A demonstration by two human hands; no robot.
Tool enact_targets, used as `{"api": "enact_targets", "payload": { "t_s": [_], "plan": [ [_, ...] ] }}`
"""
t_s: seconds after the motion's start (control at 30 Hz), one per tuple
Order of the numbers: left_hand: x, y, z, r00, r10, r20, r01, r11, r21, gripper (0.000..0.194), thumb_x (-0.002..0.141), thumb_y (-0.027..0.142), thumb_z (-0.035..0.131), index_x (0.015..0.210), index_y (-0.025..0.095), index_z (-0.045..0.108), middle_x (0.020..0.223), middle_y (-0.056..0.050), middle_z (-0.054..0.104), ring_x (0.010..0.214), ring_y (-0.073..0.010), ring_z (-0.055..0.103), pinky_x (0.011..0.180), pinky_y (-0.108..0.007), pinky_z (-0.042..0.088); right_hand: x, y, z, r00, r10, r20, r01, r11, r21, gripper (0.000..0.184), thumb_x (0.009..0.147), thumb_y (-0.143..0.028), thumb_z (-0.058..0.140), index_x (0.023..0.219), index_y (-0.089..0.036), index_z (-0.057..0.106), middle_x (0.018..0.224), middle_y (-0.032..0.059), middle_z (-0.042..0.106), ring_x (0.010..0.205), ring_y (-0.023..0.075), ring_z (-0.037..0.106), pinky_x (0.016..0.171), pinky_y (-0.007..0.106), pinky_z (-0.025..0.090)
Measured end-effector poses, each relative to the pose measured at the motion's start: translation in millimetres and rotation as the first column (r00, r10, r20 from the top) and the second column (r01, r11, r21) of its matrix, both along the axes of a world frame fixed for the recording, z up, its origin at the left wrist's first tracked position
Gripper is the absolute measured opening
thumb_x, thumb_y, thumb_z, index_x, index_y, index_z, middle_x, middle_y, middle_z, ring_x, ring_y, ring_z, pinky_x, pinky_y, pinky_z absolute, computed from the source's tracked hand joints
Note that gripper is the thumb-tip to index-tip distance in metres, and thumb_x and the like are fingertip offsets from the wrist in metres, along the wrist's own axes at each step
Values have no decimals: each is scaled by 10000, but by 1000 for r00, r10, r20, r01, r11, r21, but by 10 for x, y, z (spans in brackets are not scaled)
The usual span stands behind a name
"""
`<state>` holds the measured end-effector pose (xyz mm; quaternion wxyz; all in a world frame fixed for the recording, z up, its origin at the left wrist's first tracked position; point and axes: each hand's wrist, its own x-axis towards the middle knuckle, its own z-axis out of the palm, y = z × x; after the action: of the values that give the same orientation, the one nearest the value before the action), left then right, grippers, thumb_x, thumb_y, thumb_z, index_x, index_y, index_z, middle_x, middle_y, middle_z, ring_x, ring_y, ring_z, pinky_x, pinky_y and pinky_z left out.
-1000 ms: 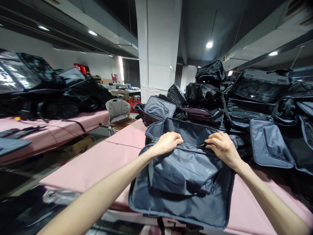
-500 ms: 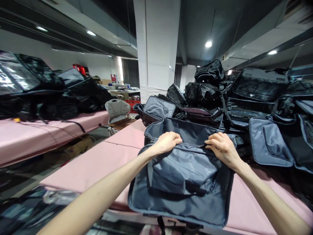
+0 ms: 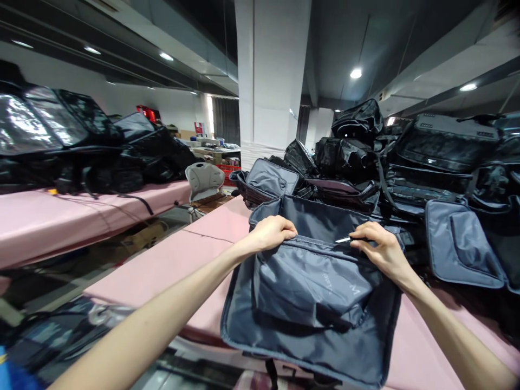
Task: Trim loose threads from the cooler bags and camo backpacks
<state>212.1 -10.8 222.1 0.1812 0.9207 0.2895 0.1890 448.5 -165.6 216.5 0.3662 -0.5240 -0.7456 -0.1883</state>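
In front of me an unzipped grey-blue bag [image 3: 312,346] lies with its lined flap folded down toward me over the table edge. A lining pocket with pale lettering [image 3: 320,287] bulges on the flap. My left hand [image 3: 276,232] is closed, pinching the seam along the top of the pocket. In my right hand [image 3: 377,246], a slim dark tool with a shiny, pointed metal tip [image 3: 343,240] is gripped between thumb and fingers. Its tip points left, close to the same seam. Whether it is a blade or tweezers I cannot tell.
The bag rests on a pink-covered table [image 3: 162,265]. Behind and to the right are piled black bags [image 3: 442,146] and another open grey-lined bag [image 3: 463,244]. At the left, more bags lie on a second pink table [image 3: 97,216]. A grey chair [image 3: 205,181] stands between.
My right hand has shifted slightly right, away from my left hand, and the tool's shiny tip now shows. My left hand keeps its pinch on the seam. The whole view has shifted a little.
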Motion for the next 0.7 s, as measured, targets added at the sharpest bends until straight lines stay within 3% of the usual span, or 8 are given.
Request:
{"api": "enact_targets", "payload": {
  "t_s": [0.33,0.57,0.7],
  "plan": [
    [11,54,11,994,-93,49,97,991,-87,235,777,214,468,847,169,688,871,-21,691,822,-161,613,694,-196,424,-345,357,53,956,-52,290,40,998,47,73,803,-207,599,869,-195,628,880,44,617,787,178,502,687,324,398],
    [-21,90,1,986,-100,130,109,992,-62,270,749,151,473,951,166,652,898,-14,670,798,-147,593,712,-202,426,-306,328,80,995,-13,99,17,999,-35,33,797,-195,603,823,-203,622,817,25,602,753,163,513,673,301,418],
    [9,60,10,989,-81,124,88,995,-55,260,754,137,471,939,171,650,865,-8,667,785,-145,589,716,-212,425,-372,344,64,982,-57,178,61,998,-17,52,785,-191,615,830,-208,635,844,31,612,769,177,514,696,325,414]
  ]
}}
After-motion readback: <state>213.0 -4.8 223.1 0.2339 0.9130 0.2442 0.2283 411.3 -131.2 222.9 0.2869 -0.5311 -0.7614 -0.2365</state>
